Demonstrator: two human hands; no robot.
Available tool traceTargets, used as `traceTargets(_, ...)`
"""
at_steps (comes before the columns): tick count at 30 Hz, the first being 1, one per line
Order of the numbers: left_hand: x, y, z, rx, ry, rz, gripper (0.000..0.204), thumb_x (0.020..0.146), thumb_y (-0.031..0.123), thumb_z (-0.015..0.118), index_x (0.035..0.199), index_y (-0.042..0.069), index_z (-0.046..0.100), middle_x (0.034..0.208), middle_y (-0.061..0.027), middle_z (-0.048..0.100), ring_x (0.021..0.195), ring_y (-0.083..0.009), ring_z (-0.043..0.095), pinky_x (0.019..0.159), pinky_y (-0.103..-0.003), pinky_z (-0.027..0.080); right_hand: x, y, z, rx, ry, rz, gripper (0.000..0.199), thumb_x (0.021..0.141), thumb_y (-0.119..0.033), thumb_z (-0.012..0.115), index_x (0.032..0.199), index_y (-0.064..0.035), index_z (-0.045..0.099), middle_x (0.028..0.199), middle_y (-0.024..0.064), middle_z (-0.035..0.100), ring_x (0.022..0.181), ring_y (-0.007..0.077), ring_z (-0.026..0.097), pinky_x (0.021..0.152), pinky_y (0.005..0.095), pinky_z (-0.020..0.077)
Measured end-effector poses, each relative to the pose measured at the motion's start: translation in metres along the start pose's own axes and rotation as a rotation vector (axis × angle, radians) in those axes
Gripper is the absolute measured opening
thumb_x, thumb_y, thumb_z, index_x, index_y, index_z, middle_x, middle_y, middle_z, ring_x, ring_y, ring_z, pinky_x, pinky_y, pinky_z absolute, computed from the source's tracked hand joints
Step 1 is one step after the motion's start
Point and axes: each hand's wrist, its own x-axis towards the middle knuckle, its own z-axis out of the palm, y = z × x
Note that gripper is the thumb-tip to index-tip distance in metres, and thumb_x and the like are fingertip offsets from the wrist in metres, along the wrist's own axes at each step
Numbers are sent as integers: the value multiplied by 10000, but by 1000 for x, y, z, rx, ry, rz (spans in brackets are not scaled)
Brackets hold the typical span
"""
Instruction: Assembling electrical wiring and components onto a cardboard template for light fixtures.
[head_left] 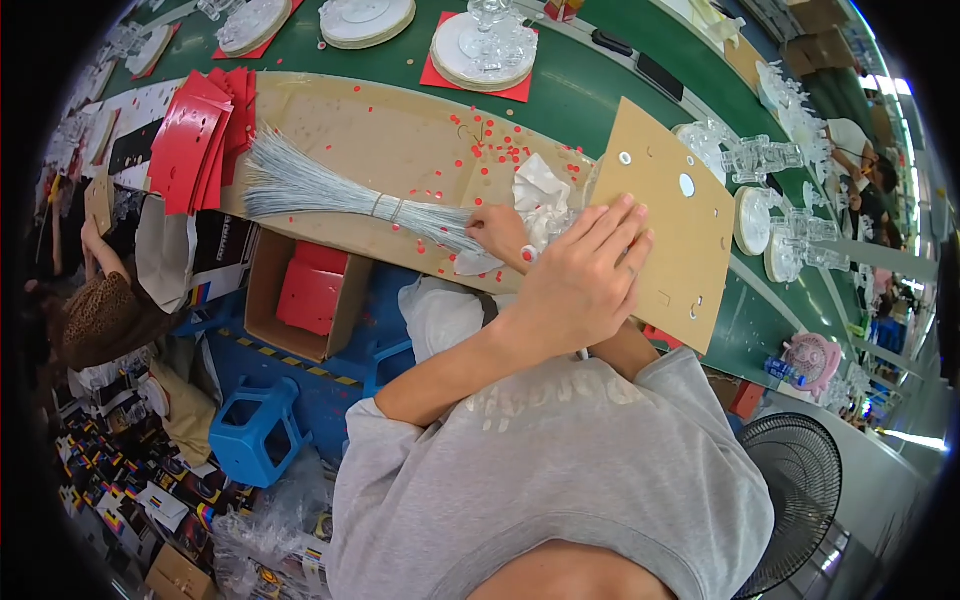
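Observation:
My forearms cross in front of me. My left hand (590, 270) is at the right, gripping a tilted brown cardboard panel (680, 240) with punched holes by its left edge. The fingers press on its face; the thumb is hidden. My right hand (500, 235) passes under the left arm and is closed at the right end of a bundle of thin grey wires (330, 190), tied near its middle. How many wires it pinches I cannot tell. Crumpled white paper or film (542, 190) lies between the hands and the panel, partly covered by my left hand.
A cardboard sheet (330, 110) with scattered red dots covers the green table (290, 45). Red cards (190, 140) lie left. Round white bases with clear parts (485, 50) stand behind. Below are a carton (262, 300), a blue stool (255, 435) and a black fan (795, 490). Another person (110, 310) works left.

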Motion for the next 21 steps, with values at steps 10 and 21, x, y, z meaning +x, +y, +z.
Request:
traceTargets(10, 7, -12, 3, 60, 84, 88, 388, 845, 159, 640, 1138, -92, 681, 1308, -249, 634, 1307, -370, 556, 1123, -448, 412, -20, 26, 21, 115, 226, -81, 109, 796, -108, 800, 835, -32, 731, 816, 125, 714, 676, 280, 686, 666, 385, 543)
traceTargets(21, 17, 3, -25, 178, -201, 133, 506, 805, 371, 802, 1242, 133, 714, 1395, -187, 603, 1348, -367, 530, 1112, -485, 434, -105, 29, -38, 682, 385, 365, 312, 924, -116, 703, 1207, 0, 640, 1122, 101, 705, 952, 204, 672, 781, 343, 550)
